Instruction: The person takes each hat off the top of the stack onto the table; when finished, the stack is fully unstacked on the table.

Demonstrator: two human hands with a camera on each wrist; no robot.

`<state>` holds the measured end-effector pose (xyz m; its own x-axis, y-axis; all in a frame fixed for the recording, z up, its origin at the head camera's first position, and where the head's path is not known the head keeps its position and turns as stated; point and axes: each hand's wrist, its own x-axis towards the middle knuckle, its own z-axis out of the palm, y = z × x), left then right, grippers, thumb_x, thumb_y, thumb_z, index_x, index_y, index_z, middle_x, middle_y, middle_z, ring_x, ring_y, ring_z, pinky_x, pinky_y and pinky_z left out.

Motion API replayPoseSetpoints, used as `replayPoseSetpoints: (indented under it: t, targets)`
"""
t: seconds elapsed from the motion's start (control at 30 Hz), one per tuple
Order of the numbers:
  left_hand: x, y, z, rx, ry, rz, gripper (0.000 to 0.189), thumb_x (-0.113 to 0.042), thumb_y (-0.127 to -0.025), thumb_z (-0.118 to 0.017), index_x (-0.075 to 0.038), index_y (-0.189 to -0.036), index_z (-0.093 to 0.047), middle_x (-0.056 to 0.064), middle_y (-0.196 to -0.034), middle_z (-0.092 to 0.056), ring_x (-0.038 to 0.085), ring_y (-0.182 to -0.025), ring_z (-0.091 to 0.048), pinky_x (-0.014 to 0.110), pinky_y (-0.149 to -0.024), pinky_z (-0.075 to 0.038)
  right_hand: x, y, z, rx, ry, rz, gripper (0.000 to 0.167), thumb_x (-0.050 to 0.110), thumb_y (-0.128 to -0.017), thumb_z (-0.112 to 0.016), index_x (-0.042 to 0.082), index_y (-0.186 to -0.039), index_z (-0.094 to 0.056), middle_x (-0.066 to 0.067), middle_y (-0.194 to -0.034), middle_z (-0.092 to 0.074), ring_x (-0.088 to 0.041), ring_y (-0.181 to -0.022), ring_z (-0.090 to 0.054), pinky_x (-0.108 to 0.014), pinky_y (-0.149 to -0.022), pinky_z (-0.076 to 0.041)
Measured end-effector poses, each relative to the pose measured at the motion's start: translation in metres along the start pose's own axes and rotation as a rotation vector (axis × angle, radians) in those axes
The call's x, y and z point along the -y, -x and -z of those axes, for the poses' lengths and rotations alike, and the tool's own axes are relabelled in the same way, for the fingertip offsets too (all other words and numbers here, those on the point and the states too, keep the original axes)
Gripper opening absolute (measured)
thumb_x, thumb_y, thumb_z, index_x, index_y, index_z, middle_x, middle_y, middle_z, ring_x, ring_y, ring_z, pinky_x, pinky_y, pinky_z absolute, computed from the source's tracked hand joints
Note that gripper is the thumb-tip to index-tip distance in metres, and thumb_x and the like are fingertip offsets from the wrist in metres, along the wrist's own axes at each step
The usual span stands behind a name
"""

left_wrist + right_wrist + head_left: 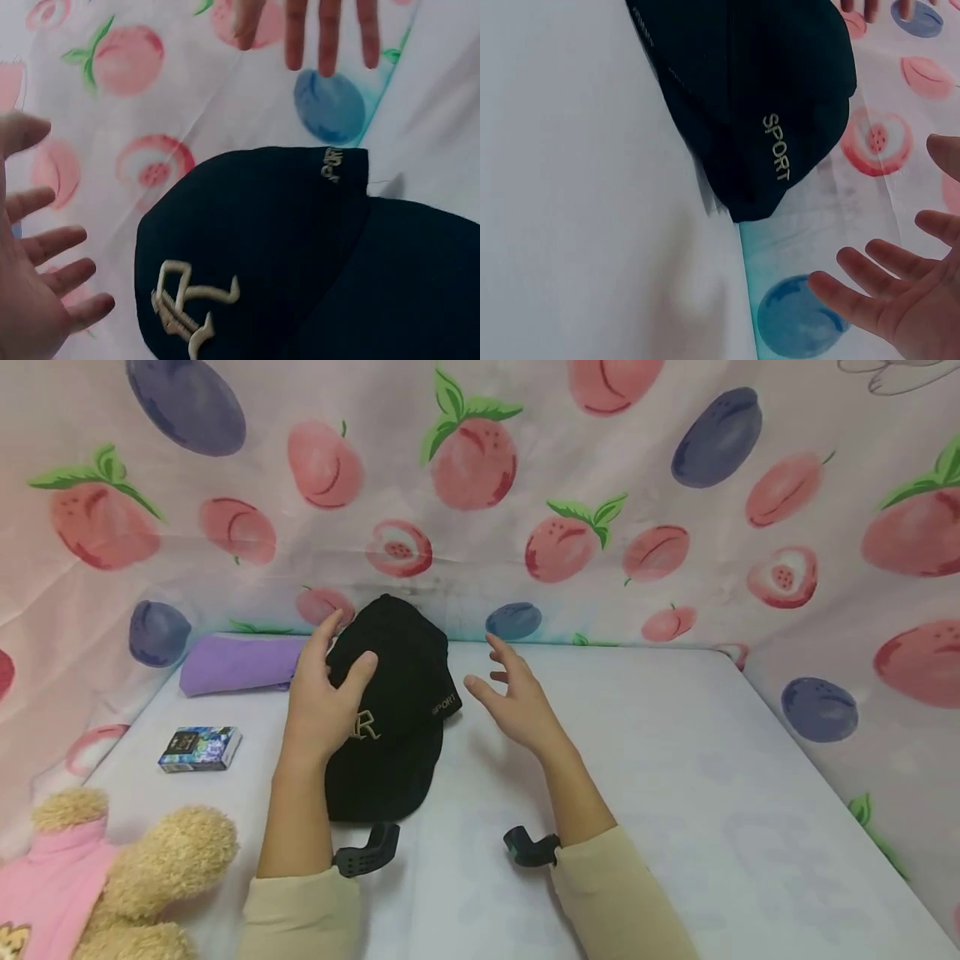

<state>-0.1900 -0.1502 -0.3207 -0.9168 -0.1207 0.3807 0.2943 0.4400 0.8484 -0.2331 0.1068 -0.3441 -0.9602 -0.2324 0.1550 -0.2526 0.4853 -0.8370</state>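
Note:
A black baseball cap [397, 693] with pale embroidered lettering lies on the white table, its brim toward the person. In the right wrist view the word SPORT shows on the side of the cap [772, 105]. My left hand [322, 702] is over the cap's left side, thumb and fingers spread, holding nothing. The left wrist view has the left hand [37, 270] beside the crown with its fingers apart. To the right of the cap my right hand [517, 697] hovers with relaxed, spread fingers, apart from it. Its palm [930, 300] faces the cap's side.
A folded purple cloth [240, 664] lies at the back left of the white table [637, 777]. A small blue patterned box [200, 749] sits in front of it. At the near left is a plush toy [165, 860] in pink. Fruit-printed fabric [480, 552] hangs behind.

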Motion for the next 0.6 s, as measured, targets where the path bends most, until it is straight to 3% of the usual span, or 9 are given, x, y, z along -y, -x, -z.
replayPoseSetpoints:
  t: [0.13, 0.3, 0.47, 0.6]
  targets:
    - [0.004, 0.0, 0.014, -0.007, 0.038, 0.12, 0.069, -0.041, -0.103, -0.058, -0.022, -0.164, -0.031, 0.008, -0.168, -0.032, 0.026, -0.158, -0.024, 0.054, -0.127, -0.022, 0.002, 0.001, -0.005, 0.014, -0.029, -0.004, 0.075, 0.038, -0.101, -0.065, 0.024, -0.164, -0.028, -0.013, -0.162, -0.04, -0.036, -0.139, -0.053, -0.057, -0.109, -0.048]
    - [0.01, 0.0, 0.031, 0.106, 0.01, 0.252, 0.074, -0.047, -0.105, -0.052, -0.018, -0.166, -0.023, 0.016, -0.171, -0.024, 0.037, -0.159, -0.02, 0.06, -0.126, -0.021, 0.005, 0.003, -0.014, 0.043, -0.048, -0.035, 0.074, 0.038, -0.099, -0.067, 0.027, -0.163, -0.031, -0.012, -0.161, -0.042, -0.036, -0.138, -0.055, -0.056, -0.105, -0.052]
    - [0.015, 0.0, 0.033, 0.181, -0.047, 0.39, 0.076, -0.049, -0.106, -0.047, -0.014, -0.167, -0.019, 0.024, -0.17, -0.02, 0.046, -0.156, -0.021, 0.063, -0.124, -0.023, 0.007, 0.003, -0.026, 0.084, -0.06, -0.076, 0.075, 0.039, -0.098, -0.069, 0.028, -0.163, -0.032, -0.012, -0.161, -0.042, -0.037, -0.138, -0.055, -0.052, -0.099, -0.056]
    - [0.019, -0.001, 0.029, 0.219, -0.032, 0.487, 0.081, -0.054, -0.105, -0.046, -0.014, -0.168, -0.014, 0.025, -0.171, -0.013, 0.045, -0.157, -0.017, 0.063, -0.125, -0.021, 0.008, 0.003, -0.034, 0.129, -0.124, -0.122, 0.077, 0.037, -0.096, -0.072, 0.029, -0.163, -0.033, -0.012, -0.163, -0.04, -0.036, -0.138, -0.055, -0.046, -0.084, -0.062]
